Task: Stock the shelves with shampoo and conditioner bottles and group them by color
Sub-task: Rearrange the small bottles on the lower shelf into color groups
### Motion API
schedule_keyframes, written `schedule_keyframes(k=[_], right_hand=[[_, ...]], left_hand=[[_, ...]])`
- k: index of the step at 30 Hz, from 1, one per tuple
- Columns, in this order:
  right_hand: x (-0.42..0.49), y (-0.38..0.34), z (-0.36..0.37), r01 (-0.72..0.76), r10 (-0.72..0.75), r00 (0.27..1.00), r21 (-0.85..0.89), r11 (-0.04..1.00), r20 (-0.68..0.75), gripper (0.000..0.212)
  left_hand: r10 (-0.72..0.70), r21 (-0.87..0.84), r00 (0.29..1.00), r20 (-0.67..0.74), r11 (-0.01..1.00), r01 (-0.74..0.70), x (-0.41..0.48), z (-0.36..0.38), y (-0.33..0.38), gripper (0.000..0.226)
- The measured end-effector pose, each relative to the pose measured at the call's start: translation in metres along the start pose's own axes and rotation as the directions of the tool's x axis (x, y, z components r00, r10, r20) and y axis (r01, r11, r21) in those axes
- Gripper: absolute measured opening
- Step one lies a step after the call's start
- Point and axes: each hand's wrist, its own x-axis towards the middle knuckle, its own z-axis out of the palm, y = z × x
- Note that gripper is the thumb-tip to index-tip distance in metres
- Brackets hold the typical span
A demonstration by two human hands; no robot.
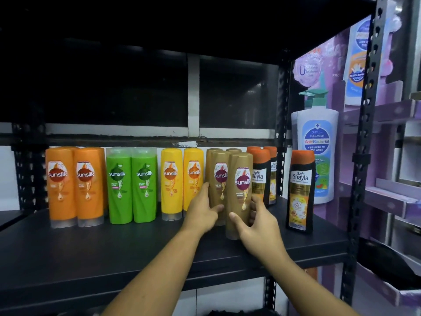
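On the black shelf (114, 252) stand rows of bottles by colour: orange bottles (75, 185), green bottles (132, 185), yellow bottles (182, 179), then brown bottles. My left hand (202, 213) grips the lower part of one brown bottle (218, 176). My right hand (255, 226) grips a second brown bottle (240, 185) that stands nearer the shelf's front edge. More brown bottles stand behind them. Black bottles with orange caps (262, 172) stand right of the brown ones, and one more black bottle (300, 190) stands apart at the right.
A white pump bottle (316, 137) stands at the shelf's right end, behind the lone black bottle. Black perforated uprights (362, 156) frame the rack. Purple cardboard display shelves (387, 197) lie to the right. An upper shelf hangs dark overhead.
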Motion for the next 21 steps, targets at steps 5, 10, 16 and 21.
schedule_keyframes(k=[5, 10, 16, 21], right_hand=[[0.02, 0.003, 0.009, -0.07, 0.07, 0.998, 0.032, 0.997, 0.001, 0.063], [0.035, 0.009, 0.011, -0.123, 0.122, 0.992, -0.016, 0.992, -0.029, 0.063], [0.059, 0.018, 0.014, -0.236, 0.228, 0.97, -0.1, 0.967, -0.084, 0.059], [0.078, 0.022, 0.021, -0.247, 0.237, 0.968, -0.16, 0.956, -0.076, 0.059]], left_hand=[[0.016, 0.048, 0.999, -0.031, 0.999, -0.014, 0.0, -0.002, -0.004, 0.069], [0.03, 0.108, 0.997, -0.071, 0.994, -0.023, 0.001, -0.001, -0.006, 0.072], [0.039, 0.186, 0.995, -0.088, 0.982, -0.022, 0.002, 0.004, -0.01, 0.075], [0.034, 0.299, 0.993, -0.116, 0.954, 0.002, 0.004, 0.013, -0.005, 0.08]])
